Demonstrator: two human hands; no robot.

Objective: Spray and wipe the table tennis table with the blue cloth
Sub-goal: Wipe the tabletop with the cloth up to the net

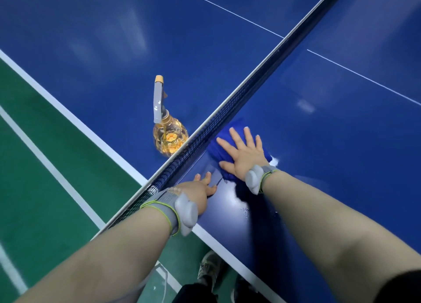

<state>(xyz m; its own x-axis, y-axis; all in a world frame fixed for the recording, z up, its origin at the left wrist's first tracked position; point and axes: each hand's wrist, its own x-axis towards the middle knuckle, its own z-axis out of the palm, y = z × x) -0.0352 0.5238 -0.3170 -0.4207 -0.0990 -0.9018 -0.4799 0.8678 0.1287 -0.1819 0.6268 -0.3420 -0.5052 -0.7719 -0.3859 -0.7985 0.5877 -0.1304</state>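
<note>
My right hand presses flat, fingers spread, on the bunched blue cloth, which lies on the blue table tennis table right beside the net. My left hand rests on the table near its white edge, close to the net's end, fingers fairly straight. A clear spray bottle with amber liquid and a grey trigger head stands upright on the other side of the net, held by neither hand. Wet droplets and foam show on the surface near the cloth.
The net runs diagonally across the view from lower left to upper right. The table's white side edge passes below my wrists. Green floor with white lines lies to the left. My shoe is under the table edge.
</note>
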